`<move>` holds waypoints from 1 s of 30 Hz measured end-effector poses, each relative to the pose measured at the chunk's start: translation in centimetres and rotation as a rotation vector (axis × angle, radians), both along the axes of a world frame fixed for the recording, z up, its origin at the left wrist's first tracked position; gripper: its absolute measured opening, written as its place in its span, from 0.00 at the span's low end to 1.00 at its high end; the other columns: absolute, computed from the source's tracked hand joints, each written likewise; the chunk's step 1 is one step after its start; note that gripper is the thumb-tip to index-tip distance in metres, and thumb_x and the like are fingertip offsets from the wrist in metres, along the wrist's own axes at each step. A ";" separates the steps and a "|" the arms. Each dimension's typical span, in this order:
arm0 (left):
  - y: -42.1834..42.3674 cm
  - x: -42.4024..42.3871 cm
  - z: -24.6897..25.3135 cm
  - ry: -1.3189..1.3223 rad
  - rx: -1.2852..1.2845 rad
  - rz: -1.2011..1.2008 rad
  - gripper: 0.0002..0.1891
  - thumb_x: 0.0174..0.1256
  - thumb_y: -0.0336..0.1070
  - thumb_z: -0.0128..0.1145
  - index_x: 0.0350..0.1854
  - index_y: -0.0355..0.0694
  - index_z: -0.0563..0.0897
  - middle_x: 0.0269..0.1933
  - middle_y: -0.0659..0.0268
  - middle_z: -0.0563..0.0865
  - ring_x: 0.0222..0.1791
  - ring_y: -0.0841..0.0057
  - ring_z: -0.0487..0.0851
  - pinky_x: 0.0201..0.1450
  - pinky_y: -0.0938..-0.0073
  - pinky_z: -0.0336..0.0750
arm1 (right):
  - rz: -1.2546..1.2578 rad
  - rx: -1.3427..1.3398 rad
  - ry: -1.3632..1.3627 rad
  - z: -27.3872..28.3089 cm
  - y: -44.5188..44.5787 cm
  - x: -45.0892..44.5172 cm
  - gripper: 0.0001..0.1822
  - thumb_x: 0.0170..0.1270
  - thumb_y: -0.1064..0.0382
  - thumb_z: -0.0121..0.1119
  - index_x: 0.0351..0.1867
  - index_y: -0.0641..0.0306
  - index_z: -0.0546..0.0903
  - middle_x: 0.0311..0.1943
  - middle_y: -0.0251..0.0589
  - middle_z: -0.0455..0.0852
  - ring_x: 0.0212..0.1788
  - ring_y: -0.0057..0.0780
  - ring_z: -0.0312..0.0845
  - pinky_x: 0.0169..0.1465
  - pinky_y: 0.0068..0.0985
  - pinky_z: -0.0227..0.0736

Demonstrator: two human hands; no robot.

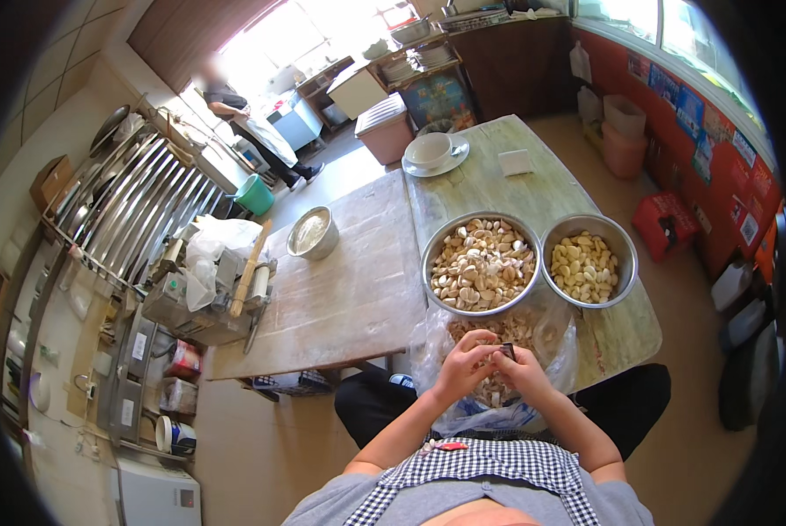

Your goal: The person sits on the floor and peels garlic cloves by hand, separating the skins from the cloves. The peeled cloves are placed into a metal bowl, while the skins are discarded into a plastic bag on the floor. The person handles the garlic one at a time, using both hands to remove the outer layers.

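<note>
My left hand [466,365] and my right hand [523,376] meet above a clear plastic bag [557,355] of papery garlic skins [495,394]. Between the thumb and fingers of my right hand is a small dark tool [508,350], perhaps a short blade. The left fingers curl close beside it; whatever they may pinch is hidden. Just beyond the bag, a steel bowl [426,276] holds many unpeeled garlic cloves [482,263]. Touching or nearly touching it on the right, a smaller steel bowl [629,263] contains pale peeled cloves [580,263].
A white bowl [428,150] on a plate and a white square item [515,162] lie at the green table's [551,171] far end. On the adjoining wooden table [367,283] are a pot of white powder [313,231] and a metal machine [196,302]. A person [245,118] stands beyond.
</note>
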State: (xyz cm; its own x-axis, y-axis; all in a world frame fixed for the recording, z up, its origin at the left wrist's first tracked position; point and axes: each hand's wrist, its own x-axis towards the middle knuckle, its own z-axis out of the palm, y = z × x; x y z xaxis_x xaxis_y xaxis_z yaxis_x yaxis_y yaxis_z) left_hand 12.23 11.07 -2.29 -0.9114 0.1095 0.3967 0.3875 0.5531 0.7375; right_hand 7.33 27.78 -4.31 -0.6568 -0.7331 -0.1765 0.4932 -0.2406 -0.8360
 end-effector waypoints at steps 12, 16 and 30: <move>-0.8 -0.3 -1.3 -0.026 0.095 0.022 0.12 0.56 0.23 0.66 0.44 0.34 0.83 0.46 0.61 0.82 0.39 0.72 0.83 0.41 0.77 0.80 | -0.125 0.469 0.726 0.3 1.5 -1.3 0.15 0.67 0.58 0.56 0.42 0.71 0.78 0.37 0.51 0.82 0.35 0.41 0.79 0.40 0.33 0.72; -1.1 -0.5 -0.6 -0.041 0.048 -0.060 0.12 0.55 0.24 0.67 0.42 0.34 0.83 0.44 0.60 0.83 0.39 0.71 0.84 0.40 0.77 0.80 | 0.012 0.499 0.829 2.5 2.2 -1.4 0.14 0.67 0.59 0.56 0.40 0.71 0.81 0.36 0.55 0.83 0.40 0.48 0.80 0.44 0.36 0.73; -1.9 -0.8 0.8 -0.030 -0.064 -0.265 0.11 0.52 0.25 0.67 0.39 0.35 0.84 0.43 0.60 0.84 0.39 0.67 0.84 0.41 0.72 0.80 | 0.377 0.338 0.353 1.5 2.7 -3.0 0.13 0.70 0.57 0.55 0.39 0.65 0.83 0.25 0.27 0.78 0.25 0.14 0.69 0.29 0.17 0.64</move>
